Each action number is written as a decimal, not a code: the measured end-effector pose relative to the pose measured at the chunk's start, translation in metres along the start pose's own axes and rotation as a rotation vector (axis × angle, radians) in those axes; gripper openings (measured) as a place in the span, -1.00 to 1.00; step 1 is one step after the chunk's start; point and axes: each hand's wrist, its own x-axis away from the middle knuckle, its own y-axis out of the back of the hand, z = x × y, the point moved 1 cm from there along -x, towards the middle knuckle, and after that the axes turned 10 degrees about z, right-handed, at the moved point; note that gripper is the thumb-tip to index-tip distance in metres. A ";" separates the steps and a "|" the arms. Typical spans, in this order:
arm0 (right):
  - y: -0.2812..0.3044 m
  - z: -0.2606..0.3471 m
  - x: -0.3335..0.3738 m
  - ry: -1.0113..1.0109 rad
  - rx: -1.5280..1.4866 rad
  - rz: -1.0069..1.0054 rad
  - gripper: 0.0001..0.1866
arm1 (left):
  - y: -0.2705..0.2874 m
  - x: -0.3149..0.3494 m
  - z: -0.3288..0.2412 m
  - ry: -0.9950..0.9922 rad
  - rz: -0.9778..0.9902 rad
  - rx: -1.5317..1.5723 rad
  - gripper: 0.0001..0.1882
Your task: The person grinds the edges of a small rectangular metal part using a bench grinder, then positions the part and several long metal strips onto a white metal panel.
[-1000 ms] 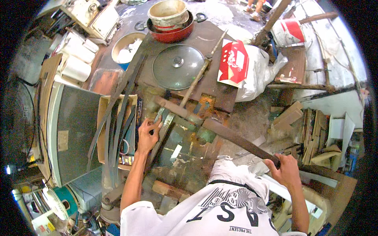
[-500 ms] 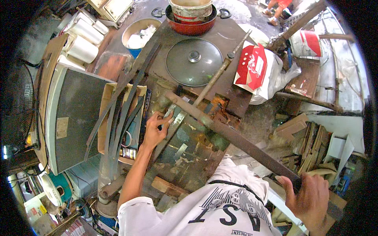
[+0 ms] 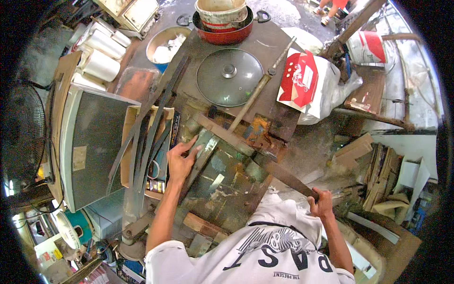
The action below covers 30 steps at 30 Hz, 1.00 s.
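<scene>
A long, dark flat metal bar (image 3: 288, 175) slants from the work table down toward my right side. My right hand (image 3: 323, 203) is wrapped round its near end. At its far end the bar meets a thick brown crosspiece (image 3: 224, 132). My left hand (image 3: 181, 161) lies to the left of this crosspiece, index finger and thumb stretched out and apart at the edge of a grey metal strip (image 3: 206, 150). Its other fingers are curled; I see nothing plainly held in it. A thin rod (image 3: 250, 102) leans from the crosspiece toward the far right.
Beyond the crosspiece are a glass lid (image 3: 229, 78) and a red pan (image 3: 222, 35). A red-and-white box (image 3: 300, 83) stands at the right. Long dark strips (image 3: 149, 142) stick out of a carton (image 3: 127, 165) at the left. A wooden block (image 3: 203, 226) lies near me.
My right hand has moved inward and down, away from the camera, with the bar's near end. My left hand has shifted slightly left and down, its index finger and thumb now farther apart.
</scene>
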 end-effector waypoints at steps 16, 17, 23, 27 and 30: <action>0.111 0.078 0.134 0.392 -0.976 -0.468 -0.65 | -0.079 0.115 -0.373 -0.183 0.712 0.378 -0.56; 0.107 0.060 0.169 0.441 -1.038 -0.540 -0.67 | -0.098 0.131 -0.401 -0.275 0.825 0.341 -0.56; 0.024 -0.021 0.426 0.346 -0.945 -1.321 -0.88 | -0.248 0.299 -0.515 -0.904 0.848 0.144 -0.89; -0.030 -0.019 0.619 0.373 -0.983 -1.681 -0.85 | -0.292 0.463 -0.608 -1.414 0.690 0.147 -0.88; -0.092 -0.005 0.723 0.294 -0.964 -1.913 -0.81 | -0.320 0.568 -0.648 -1.745 0.757 0.343 -0.89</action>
